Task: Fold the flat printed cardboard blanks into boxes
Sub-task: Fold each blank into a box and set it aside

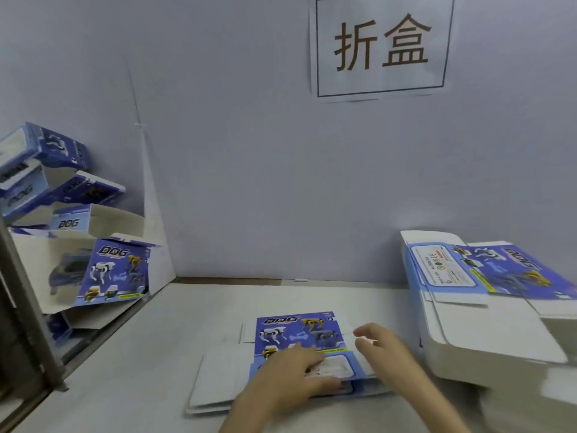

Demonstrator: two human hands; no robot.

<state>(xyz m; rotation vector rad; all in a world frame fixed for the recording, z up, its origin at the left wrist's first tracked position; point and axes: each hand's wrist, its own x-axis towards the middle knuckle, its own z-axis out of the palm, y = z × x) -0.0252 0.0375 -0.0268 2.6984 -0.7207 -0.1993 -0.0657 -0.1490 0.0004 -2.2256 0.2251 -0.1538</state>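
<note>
Now, nearest the camera, the left hand (290, 376) lies on the near half of a printed "DOG" blank (296, 331). Its fingers are spread and press the card to the white table (140, 354), gripping nothing. The right hand (385, 350) sits at the blank's right edge with fingers bent toward the white side flap. Blur hides whether they pinch it, so I cannot tell.

The blank lies flat at the near middle of the table, apparently on another white sheet whose edges show at the left. The first crease looks to be the step in hand. It would go best with the left palm firm beside the score line and the flap lifted evenly, so the panel bends on the crease rather than buckling across the print.

Just right of the hands rises the tall stack of flat blanks (487, 323), close enough for the right wrist to knock. Farther left, folded boxes (62, 182) are heaped beside a metal post (28, 307), well apart from the work. On the far wall (249, 151) hangs a paper sign (381, 45).
</note>
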